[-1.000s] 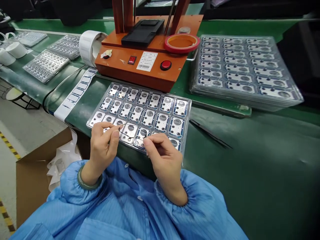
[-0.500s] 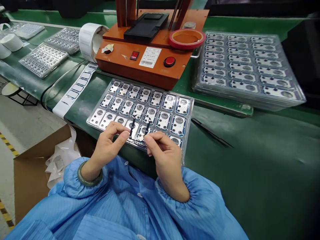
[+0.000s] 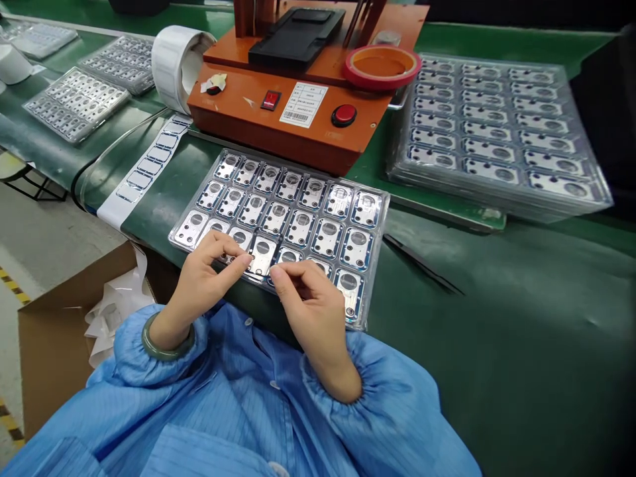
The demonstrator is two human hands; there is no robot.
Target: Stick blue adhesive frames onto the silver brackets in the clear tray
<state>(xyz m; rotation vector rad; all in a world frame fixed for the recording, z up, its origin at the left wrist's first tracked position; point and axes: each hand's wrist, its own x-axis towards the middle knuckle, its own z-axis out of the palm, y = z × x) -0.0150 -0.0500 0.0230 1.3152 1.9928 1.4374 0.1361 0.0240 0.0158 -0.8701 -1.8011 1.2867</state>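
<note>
orange metal machine with red push-button (image 3: 278,112) at far edge of green-matted workbench (image 3: 497,331) | red tape roll (image 3: 380,67) atop machine | stack of clear plastic trays (image 3: 501,132) at far right corner | slim black tweezers (image 3: 422,264) on mat | white label roll (image 3: 176,69) left of machine

Clear plastic tray (image 3: 376,265) lying flat on the belt, its compartments holding silver metal plates (image 3: 299,228) with round windows and blue edges; left hand (image 3: 201,285) and right hand (image 3: 313,311) rest at the near row, fingertips on either side of one plate (image 3: 262,255).
</note>
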